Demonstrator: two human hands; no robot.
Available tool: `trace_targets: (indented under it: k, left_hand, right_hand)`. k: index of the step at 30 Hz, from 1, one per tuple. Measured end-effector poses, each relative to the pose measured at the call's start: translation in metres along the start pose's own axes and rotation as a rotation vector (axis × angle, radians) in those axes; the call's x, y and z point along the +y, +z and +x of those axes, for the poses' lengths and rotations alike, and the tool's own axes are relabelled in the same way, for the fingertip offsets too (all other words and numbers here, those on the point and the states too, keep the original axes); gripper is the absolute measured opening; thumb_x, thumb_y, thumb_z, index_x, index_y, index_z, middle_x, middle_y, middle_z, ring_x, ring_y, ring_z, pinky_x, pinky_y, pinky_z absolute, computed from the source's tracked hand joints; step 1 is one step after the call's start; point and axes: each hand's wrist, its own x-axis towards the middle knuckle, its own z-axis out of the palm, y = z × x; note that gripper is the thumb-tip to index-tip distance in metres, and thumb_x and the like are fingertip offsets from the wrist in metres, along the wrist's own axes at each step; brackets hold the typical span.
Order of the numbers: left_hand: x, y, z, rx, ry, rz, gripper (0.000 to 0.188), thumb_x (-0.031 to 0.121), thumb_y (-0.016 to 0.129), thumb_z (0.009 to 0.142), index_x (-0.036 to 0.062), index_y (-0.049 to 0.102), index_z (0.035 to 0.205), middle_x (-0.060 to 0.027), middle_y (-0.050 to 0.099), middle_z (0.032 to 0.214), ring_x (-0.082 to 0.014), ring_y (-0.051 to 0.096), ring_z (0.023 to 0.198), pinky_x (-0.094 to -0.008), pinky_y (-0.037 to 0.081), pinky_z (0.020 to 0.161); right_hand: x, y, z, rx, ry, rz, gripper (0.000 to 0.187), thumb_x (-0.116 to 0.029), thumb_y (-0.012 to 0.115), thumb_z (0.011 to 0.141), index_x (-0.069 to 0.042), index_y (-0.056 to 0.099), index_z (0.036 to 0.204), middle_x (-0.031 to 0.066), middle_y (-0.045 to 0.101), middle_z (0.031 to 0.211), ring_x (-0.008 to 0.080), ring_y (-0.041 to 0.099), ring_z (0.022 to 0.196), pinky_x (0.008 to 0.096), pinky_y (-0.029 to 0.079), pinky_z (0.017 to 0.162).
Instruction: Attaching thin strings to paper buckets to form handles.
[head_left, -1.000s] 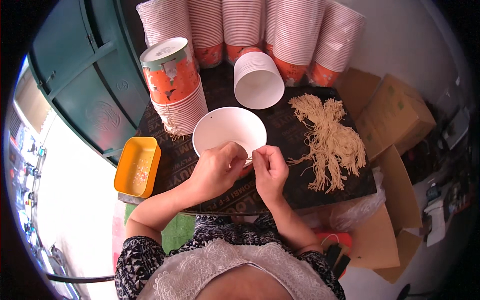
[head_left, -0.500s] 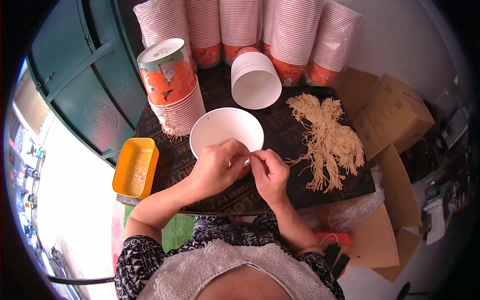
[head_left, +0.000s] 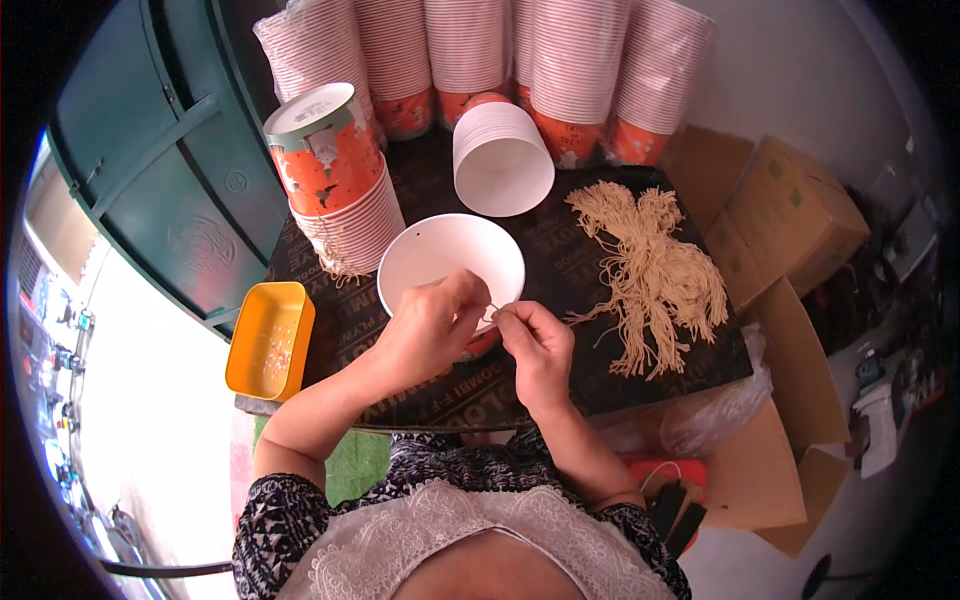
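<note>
A paper bucket (head_left: 430, 245) with a white inside stands mouth up before me, a bit of its orange outside showing low at the front. A small dark dot marks its far wall. Over its near rim my left hand (head_left: 437, 318) is closed in a pinch, fingers partly inside the mouth. Just right of it my right hand (head_left: 538, 352) pinches a thin cord (head_left: 492, 312), whose short bit shows between the hands. To the right lies a loose bundle of beige cords (head_left: 650, 265).
An orange-yellow tray (head_left: 305, 335) with tiny pale bits stands at the table's left edge. Upturned nested buckets (head_left: 325, 165) stand behind it, and more nested buckets (head_left: 503, 170) lie on their side. Wrapped bucket stacks (head_left: 580, 70) line the back. Cardboard boxes (head_left: 795, 215) are at right.
My hands have drawn slightly apart at the rim, and the cord between them shows more clearly. The whole view has shifted a little.
</note>
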Motion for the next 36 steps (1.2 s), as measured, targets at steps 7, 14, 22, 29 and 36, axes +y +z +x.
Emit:
trace_targets:
  k: [7,14,22,29,36]
  left_hand:
    - [0.008,-0.002,-0.003,-0.068,0.054,-0.018,0.008,0.0,0.066,0.081,-0.0001,0.063,0.089,-0.0157,0.065,0.084,-0.0321,0.065,0.079,-0.0401,0.05,0.074]
    - [-0.002,0.002,-0.001,-0.046,0.133,0.018,0.008,0.0,0.067,0.081,-0.0001,0.062,0.088,-0.0149,0.065,0.082,-0.0334,0.064,0.08,-0.0393,0.051,0.072]
    - [-0.004,0.003,-0.005,-0.021,-0.018,-0.018,0.007,-0.002,0.066,0.081,-0.0008,0.061,0.085,-0.0154,0.066,0.08,-0.0334,0.064,0.079,-0.0385,0.05,0.069]
    - [-0.001,0.004,-0.006,-0.025,0.003,0.002,0.006,-0.003,0.065,0.081,-0.0013,0.06,0.084,-0.016,0.065,0.079,-0.034,0.064,0.078,-0.039,0.05,0.069]
    - [0.0,0.002,-0.005,-0.002,0.043,0.129,0.006,-0.003,0.061,0.083,-0.0019,0.056,0.085,-0.019,0.063,0.078,-0.0383,0.063,0.077,-0.0425,0.05,0.067]
  right_hand:
    - [0.003,0.003,0.0,0.029,-0.024,-0.045,0.011,-0.008,0.062,0.095,0.002,0.066,0.093,-0.0047,0.062,0.077,0.0005,0.051,0.071,0.0193,0.043,0.061]
    - [-0.005,-0.003,-0.003,0.022,-0.156,-0.262,0.012,-0.006,0.064,0.093,0.003,0.065,0.1,0.0008,0.067,0.082,0.0035,0.057,0.068,0.0218,0.046,0.059]
    - [-0.028,-0.025,-0.027,0.099,-0.483,-0.859,0.021,0.001,0.07,0.081,0.001,0.065,0.102,0.0114,0.061,0.074,0.0234,0.059,0.059,0.034,0.044,0.052]
    - [-0.027,-0.032,-0.037,0.121,-0.56,-0.919,0.018,0.001,0.071,0.08,-0.001,0.066,0.097,0.0115,0.061,0.072,0.0282,0.059,0.059,0.0372,0.044,0.051]
    - [-0.02,-0.035,-0.04,0.132,-0.522,-0.892,0.009,0.006,0.067,0.082,0.002,0.066,0.09,0.0134,0.065,0.073,0.0257,0.063,0.06,0.0321,0.047,0.054]
